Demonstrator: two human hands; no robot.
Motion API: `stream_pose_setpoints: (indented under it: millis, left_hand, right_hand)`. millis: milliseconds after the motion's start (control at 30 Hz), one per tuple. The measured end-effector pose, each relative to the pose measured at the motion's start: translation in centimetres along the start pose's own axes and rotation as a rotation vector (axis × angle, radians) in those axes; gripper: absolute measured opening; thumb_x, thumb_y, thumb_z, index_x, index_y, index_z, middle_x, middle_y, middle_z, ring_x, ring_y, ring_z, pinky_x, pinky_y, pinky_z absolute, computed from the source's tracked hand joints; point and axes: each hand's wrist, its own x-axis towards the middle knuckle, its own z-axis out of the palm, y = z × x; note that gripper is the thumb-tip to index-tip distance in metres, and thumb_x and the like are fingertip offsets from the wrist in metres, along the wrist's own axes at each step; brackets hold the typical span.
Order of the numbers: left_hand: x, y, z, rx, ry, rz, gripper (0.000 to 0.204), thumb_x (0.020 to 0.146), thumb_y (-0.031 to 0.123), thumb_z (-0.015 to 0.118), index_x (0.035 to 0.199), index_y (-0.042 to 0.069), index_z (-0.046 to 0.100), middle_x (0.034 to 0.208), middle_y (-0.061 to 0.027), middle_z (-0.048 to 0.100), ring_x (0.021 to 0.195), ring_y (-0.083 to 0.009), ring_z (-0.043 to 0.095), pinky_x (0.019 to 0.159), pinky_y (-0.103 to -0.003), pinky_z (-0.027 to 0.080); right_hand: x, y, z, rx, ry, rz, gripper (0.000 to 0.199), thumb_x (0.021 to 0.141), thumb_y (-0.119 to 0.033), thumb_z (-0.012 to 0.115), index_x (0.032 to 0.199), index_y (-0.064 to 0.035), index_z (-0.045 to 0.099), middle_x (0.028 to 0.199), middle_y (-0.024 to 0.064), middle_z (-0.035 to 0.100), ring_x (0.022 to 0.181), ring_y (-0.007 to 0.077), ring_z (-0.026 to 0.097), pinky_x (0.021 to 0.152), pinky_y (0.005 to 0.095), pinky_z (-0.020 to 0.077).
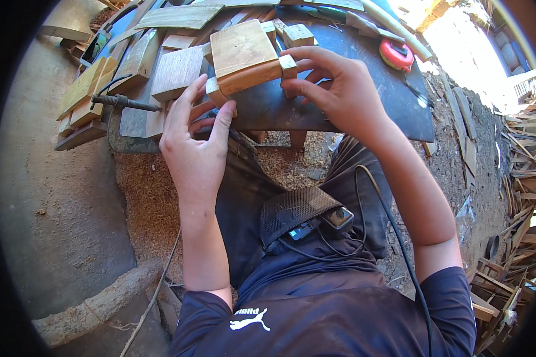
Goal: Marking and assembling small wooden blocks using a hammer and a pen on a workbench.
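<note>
In front of me is a small stool-like wooden piece with a square, honey-coloured top (244,49) and short pale blocks at its corners. My left hand (193,134) is closed around the near left corner block (215,90), thumb on one side and fingers on the other. At the near right corner, the thumb and forefinger of my right hand (342,86) pinch another pale block (288,66). A reddish-brown side rail (249,78) runs between these two blocks. Close beside my left fingers lies a greyish wooden block (177,70).
The dark bench top (369,104) carries a red tape measure (396,55) at the right and several boards (178,18) along the back. A screw clamp (125,102) grips the bench's left edge near stacked yellowish wood (83,89). Sawdust (155,196) covers the ground below.
</note>
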Motion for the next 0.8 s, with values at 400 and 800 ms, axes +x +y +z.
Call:
stream_pose_setpoints:
  millis: [400,800]
  left_hand:
    - [0.8,-2.1,-0.2,-0.047,-0.061,-0.052,0.040,0.091,0.013,0.081,0.128,0.001,0.071,0.107,-0.0124,0.079,0.098,-0.0185,0.075,0.087,-0.032,0.059]
    - [0.7,-2.3,-0.4,0.003,-0.066,-0.056,0.040,0.090,0.014,0.081,0.129,0.006,0.073,0.107,-0.0104,0.079,0.100,-0.0182,0.076,0.087,-0.032,0.060]
  right_hand:
    - [0.6,1.4,-0.7,-0.221,-0.046,-0.159,0.032,0.087,-0.023,0.079,0.112,-0.0041,0.077,0.089,0.0191,0.075,0.079,0.0324,0.074,0.075,0.0399,0.0578]
    - [0.4,1.4,-0.7,-0.194,-0.128,-0.100,0.030,0.088,-0.020,0.078,0.116,-0.0084,0.077,0.091,0.0181,0.074,0.076,0.0297,0.074,0.072,0.0382,0.0588]
